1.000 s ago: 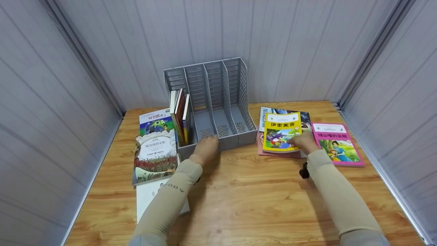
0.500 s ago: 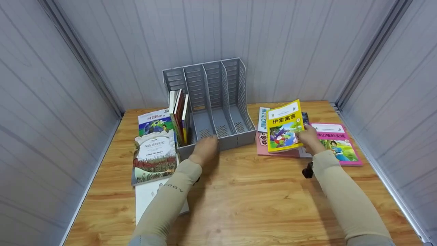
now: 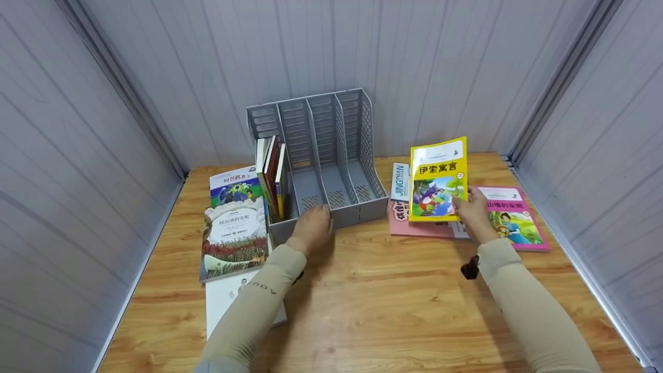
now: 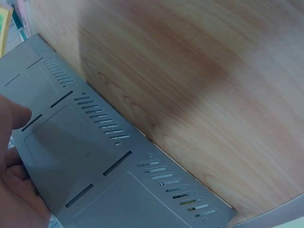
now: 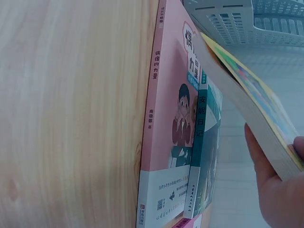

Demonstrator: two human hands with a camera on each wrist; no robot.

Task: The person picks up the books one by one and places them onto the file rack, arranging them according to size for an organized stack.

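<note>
My right hand point(image 3: 475, 213) pinches a yellow storybook point(image 3: 438, 181) by its right edge, thumb on the cover and fingers behind. In the right wrist view the book's page block point(image 5: 259, 121) hangs tilted above a pink book point(image 5: 168, 109) and a teal-spined book point(image 5: 199, 137) lying stacked. My left hand point(image 3: 312, 228) grips the front rim of a grey desk file organizer point(image 3: 357, 211); in the left wrist view its thumb lies over the front wall point(image 4: 71, 137), with the other fingers curled at the edge. Several books point(image 3: 271, 176) stand upright in the organizer's leftmost slot.
Left of the organizer, several overlapping books point(image 3: 235, 233) lie flat, with a white book point(image 3: 220, 303) nearest me partly under my left forearm. A pink-bordered book point(image 3: 518, 220) lies at the right, partly behind my right hand. Panel walls point(image 3: 217, 77) enclose the wooden tabletop point(image 3: 383, 305).
The yellow storybook has been lifted off the stack and raised upright by my right hand, uncovering more of the pink book beneath. My left hand stays on the organizer's rim.
</note>
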